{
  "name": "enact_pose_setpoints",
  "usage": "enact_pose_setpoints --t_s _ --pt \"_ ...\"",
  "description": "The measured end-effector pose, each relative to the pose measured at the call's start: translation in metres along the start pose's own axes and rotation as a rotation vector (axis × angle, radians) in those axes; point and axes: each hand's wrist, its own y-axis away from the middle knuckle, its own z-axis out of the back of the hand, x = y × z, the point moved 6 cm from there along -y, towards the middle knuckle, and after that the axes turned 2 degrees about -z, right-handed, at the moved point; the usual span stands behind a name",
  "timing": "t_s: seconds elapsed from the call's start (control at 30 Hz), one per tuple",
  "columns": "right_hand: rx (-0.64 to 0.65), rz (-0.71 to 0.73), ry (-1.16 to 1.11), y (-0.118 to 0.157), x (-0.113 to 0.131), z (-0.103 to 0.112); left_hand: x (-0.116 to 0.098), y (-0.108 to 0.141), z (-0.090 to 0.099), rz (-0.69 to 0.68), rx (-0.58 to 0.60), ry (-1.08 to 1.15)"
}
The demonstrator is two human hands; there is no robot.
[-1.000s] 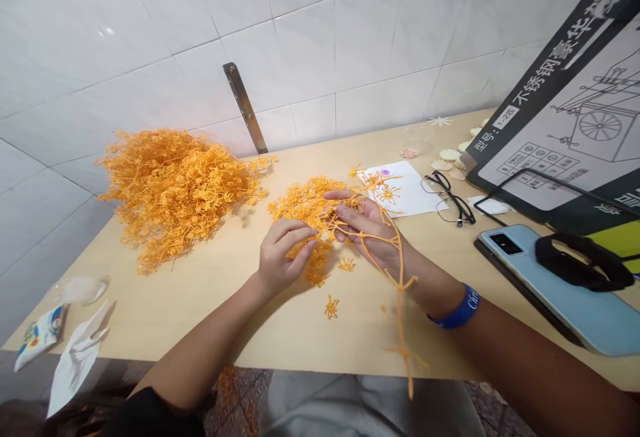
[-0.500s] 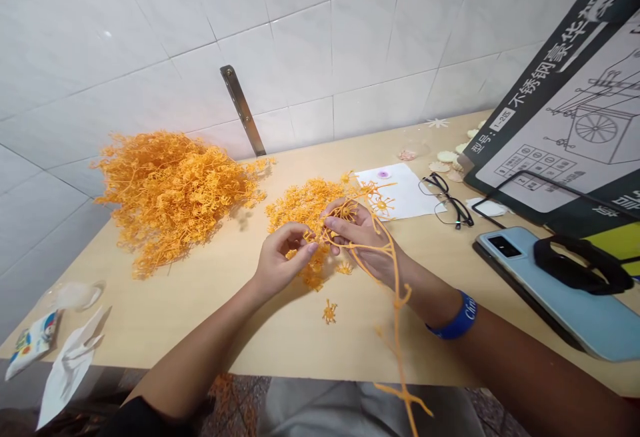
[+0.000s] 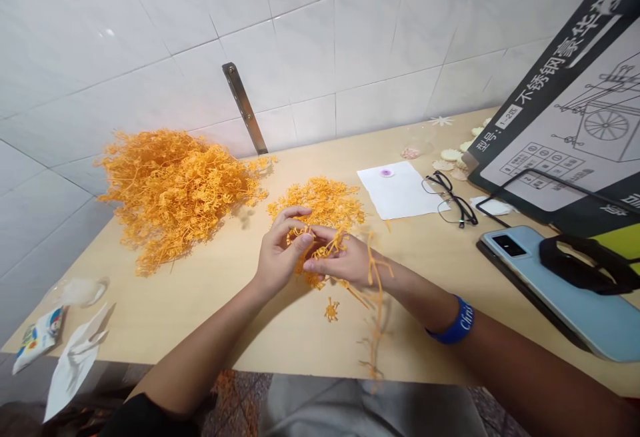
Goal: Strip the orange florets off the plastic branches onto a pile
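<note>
My left hand [image 3: 275, 254] pinches a small orange plastic flower piece [image 3: 299, 233] between thumb and curled fingers. Close against it, my right hand [image 3: 350, 260] is closed around an orange branched plastic stem [image 3: 332, 245]. Thin blurred branches [image 3: 376, 290] hang across and below the right wrist toward the table's front edge. Behind both hands lies a flat pile of loose orange flower pieces [image 3: 325, 198], partly covered by the fingers. One single orange flower piece [image 3: 331, 310] rests on the table just below the right hand.
A big heap of orange stems [image 3: 175, 197] stands at the left. To the right are white paper [image 3: 400, 197], eyeglasses [image 3: 450, 200], a light blue phone [image 3: 565, 297] and a large printed box [image 3: 565, 104]. A tissue pack [image 3: 39, 340] and crumpled tissue [image 3: 77, 364] lie front left.
Both hands have shifted slightly, the right one lower and turned with its fingers toward the left. The orange stem has swung from upright beside the right hand to hanging lower, nearer the wrist.
</note>
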Motion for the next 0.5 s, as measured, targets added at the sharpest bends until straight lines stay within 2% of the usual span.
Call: enact_pose_setpoints --t_s 0.13,0.33,0.43,0.5 --pt "-0.065 0.061 0.083 0.003 0.009 -0.001 -0.001 -0.001 -0.002 0.067 0.066 0.075" --pt "0.028 0.053 0.104 0.004 0.003 0.0 0.006 0.002 -0.008 0.114 0.101 0.213" --pt "0.05 0.046 0.113 0.005 0.001 -0.001 0.015 0.007 -0.013 0.261 0.101 0.337" --pt "0.133 0.085 0.152 0.007 0.006 -0.008 0.022 0.007 -0.011 0.394 0.016 0.446"
